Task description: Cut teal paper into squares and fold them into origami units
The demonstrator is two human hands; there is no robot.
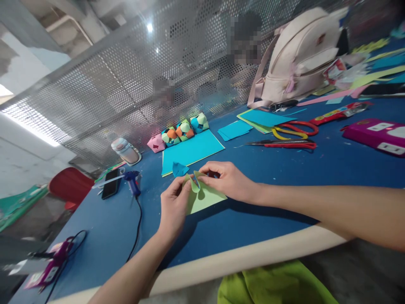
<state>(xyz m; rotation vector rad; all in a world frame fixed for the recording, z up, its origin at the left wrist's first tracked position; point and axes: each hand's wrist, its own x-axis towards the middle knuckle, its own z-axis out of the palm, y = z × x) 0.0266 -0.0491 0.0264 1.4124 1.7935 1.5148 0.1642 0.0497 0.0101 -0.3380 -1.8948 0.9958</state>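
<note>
Both hands pinch a light green sheet of paper (207, 200) just above the blue table. My left hand (174, 202) grips its left part between thumb and fingers. On the right part, my right hand (223, 180) has thumb and fingers closed. Between the two hands the paper's upper edge bends into a curled dip. Just beyond my left hand lies a folded blue paper piece (179, 169). Behind it is a larger blue sheet (196, 151) with a pale edge beneath, and several folded paper balls (177, 134) stand in a row along its far side.
A glue gun (133, 182), a phone (110, 184) and a bottle (125, 151) are on the left. Scissors (297, 130), a red-handled cutting tool (284, 144), blue paper (236, 129) and a purple power strip (376, 135) lie right. A backpack (297, 55) leans on the perforated metal screen (133, 71).
</note>
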